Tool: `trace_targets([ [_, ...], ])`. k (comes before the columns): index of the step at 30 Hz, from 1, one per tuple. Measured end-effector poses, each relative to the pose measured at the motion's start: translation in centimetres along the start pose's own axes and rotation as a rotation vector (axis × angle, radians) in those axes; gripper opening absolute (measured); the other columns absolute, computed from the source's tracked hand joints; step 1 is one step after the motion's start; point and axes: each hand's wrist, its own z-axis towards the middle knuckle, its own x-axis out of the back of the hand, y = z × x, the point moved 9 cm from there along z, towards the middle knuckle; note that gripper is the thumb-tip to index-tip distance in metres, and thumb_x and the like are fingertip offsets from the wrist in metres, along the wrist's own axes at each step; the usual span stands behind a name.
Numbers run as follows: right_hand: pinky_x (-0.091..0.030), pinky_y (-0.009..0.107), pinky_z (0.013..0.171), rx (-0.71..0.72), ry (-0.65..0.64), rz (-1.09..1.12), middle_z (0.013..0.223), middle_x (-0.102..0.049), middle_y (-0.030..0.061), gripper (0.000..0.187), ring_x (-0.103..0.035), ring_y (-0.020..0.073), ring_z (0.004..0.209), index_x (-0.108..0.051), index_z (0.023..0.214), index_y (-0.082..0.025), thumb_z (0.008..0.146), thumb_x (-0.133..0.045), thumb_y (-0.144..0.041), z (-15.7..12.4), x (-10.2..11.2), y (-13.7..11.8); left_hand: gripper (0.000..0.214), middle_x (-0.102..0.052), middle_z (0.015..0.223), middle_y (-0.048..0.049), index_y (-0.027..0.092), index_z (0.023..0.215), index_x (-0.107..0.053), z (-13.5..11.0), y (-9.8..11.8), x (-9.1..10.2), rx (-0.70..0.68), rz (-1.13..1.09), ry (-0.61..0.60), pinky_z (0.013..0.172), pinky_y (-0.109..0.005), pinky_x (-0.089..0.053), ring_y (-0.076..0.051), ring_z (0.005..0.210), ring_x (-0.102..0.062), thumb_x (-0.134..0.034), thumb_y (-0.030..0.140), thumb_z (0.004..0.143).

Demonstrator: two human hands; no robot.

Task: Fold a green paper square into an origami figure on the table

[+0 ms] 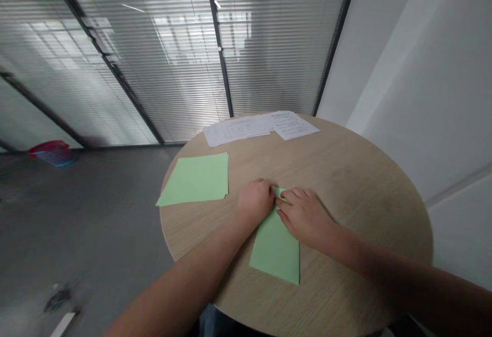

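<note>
A folded sheet of light green paper (277, 249) lies on the round wooden table (361, 183) in front of me. My left hand (255, 198) is curled at the sheet's far tip, fingers closed and pressing the paper. My right hand (305, 214) rests on the same far end, fingers together and pinching the green fold where both hands meet. The tip of the paper is mostly hidden under my fingers.
A stack of green square sheets (196, 179) lies at the table's left. White printed papers (261, 125) sit at the far edge. Glass walls with blinds stand behind, a white wall on the right, and a red basket (52, 152) on the grey floor.
</note>
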Motion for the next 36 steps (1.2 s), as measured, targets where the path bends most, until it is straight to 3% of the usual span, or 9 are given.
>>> trace_targets([
  [8, -0.045, 0.044, 0.088, -0.029, 0.047, -0.030, 0.113, -0.075, 0.0123, 0.025, -0.066, 0.0282, 0.103, -0.076, 0.118, -0.018, 0.101, -0.058, -0.020, -3.6, 0.5, 3.3, 0.030, -0.072, 0.107, -0.0159, 0.013, 0.111, -0.071, -0.3, 1.2, -0.7, -0.077, 0.123, 0.006, 0.078, -0.038, -0.057, -0.029, 0.100, -0.072, -0.042, 0.019, 0.104],
  [12, -0.046, 0.045, 0.090, -0.070, 0.057, 0.018, 0.118, -0.075, 0.0116, 0.027, -0.066, 0.0294, 0.106, -0.074, 0.120, -0.019, 0.101, -0.061, -0.031, -4.6, 1.0, 4.2, 0.028, -0.072, 0.106, -0.0160, 0.013, 0.111, -0.070, -0.3, 1.3, -0.6, -0.082, 0.142, 0.002, 0.078, -0.038, -0.057, -0.029, 0.100, -0.072, -0.043, 0.018, 0.105],
  [19, -0.049, 0.049, 0.091, -0.149, 0.037, -0.004, 0.125, -0.074, 0.0132, 0.037, -0.066, 0.0339, 0.110, -0.075, 0.116, -0.020, 0.096, -0.066, -0.050, -4.7, 0.2, 4.2, 0.028, -0.072, 0.104, -0.0156, 0.014, 0.110, -0.070, -0.3, 1.3, -0.4, -0.067, 0.162, 0.002, 0.077, -0.038, -0.058, -0.030, 0.100, -0.072, -0.043, 0.020, 0.104],
  [26, -0.051, 0.052, 0.097, -0.100, -0.018, -0.013, 0.133, -0.071, 0.0146, 0.037, -0.064, 0.0357, 0.119, -0.075, 0.121, -0.018, 0.095, -0.068, -0.044, -3.9, 0.4, 4.8, 0.027, -0.072, 0.103, -0.0158, 0.014, 0.109, -0.070, -0.5, 1.1, -0.1, -0.036, 0.183, 0.007, 0.076, -0.038, -0.057, -0.030, 0.098, -0.072, -0.045, 0.019, 0.101],
  [30, -0.050, 0.052, 0.102, -0.063, -0.050, 0.013, 0.140, -0.067, 0.0156, 0.033, -0.064, 0.0345, 0.123, -0.077, 0.119, -0.020, 0.101, -0.058, -0.040, -3.0, 0.5, 5.5, 0.026, -0.070, 0.107, -0.0165, 0.012, 0.114, -0.068, -0.9, 1.0, 0.8, -0.020, 0.206, 0.039, 0.078, -0.041, -0.057, -0.032, 0.105, -0.067, -0.048, 0.020, 0.100],
  [32, -0.050, 0.052, 0.104, -0.067, -0.050, 0.014, 0.144, -0.065, 0.0165, 0.034, -0.064, 0.0347, 0.124, -0.077, 0.121, -0.020, 0.101, -0.057, -0.039, -2.9, 0.3, 5.7, 0.025, -0.068, 0.113, -0.0166, 0.012, 0.117, -0.066, -1.0, 1.6, 1.6, -0.086, 0.235, 0.097, 0.084, -0.045, -0.055, -0.034, 0.110, -0.064, -0.050, 0.020, 0.100],
  [36, -0.050, 0.053, 0.106, -0.060, -0.048, 0.022, 0.148, -0.061, 0.0191, 0.038, -0.062, 0.0361, 0.130, -0.071, 0.131, -0.018, 0.098, -0.061, -0.034, -2.8, -0.3, 6.0, 0.024, -0.067, 0.109, -0.0114, 0.019, 0.113, -0.069, -1.6, 5.2, 1.3, -0.465, 0.241, 0.127, 0.090, -0.045, -0.053, -0.030, 0.108, -0.062, -0.047, 0.021, 0.104],
])
